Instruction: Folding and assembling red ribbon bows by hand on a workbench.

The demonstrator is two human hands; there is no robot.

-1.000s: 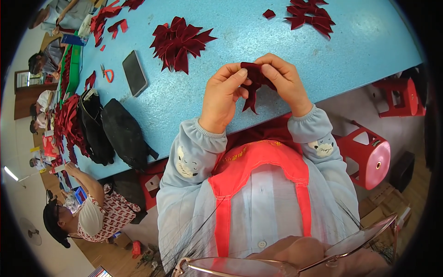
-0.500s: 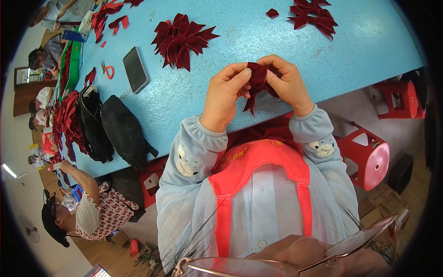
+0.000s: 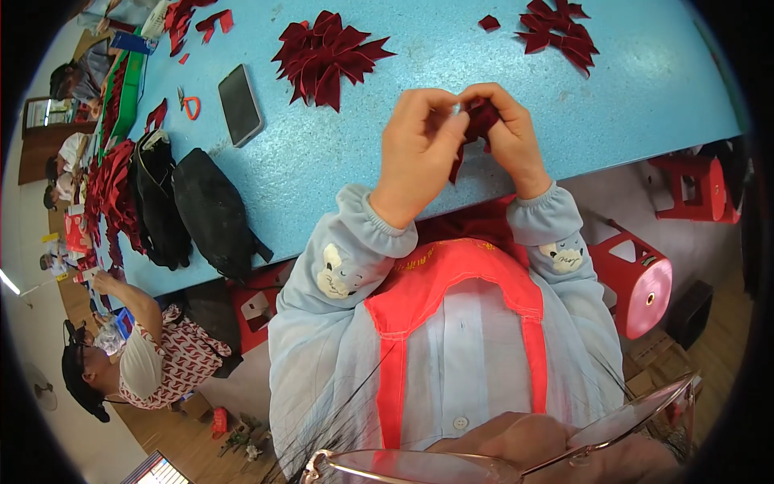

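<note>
Both my hands meet over the near edge of a light blue table (image 3: 419,56). My left hand (image 3: 419,149) and my right hand (image 3: 508,137) pinch a small dark red fabric piece (image 3: 481,121) between the fingertips; most of it is hidden by the fingers. A pile of dark red fabric petals (image 3: 326,56) lies on the table beyond my left hand. A second, smaller pile (image 3: 558,31) lies at the far right, with one loose scrap (image 3: 488,22) beside it.
A black phone (image 3: 240,105) and orange-handled scissors (image 3: 190,105) lie left of the petals. Two black bags (image 3: 189,206) sit on the table's left part. Red plastic stools (image 3: 637,278) stand on the floor at right. Another person (image 3: 137,355) works at lower left.
My hands have closed tighter around the red piece, so less of it shows than a second ago. The view has shifted slightly; the piles have not moved.
</note>
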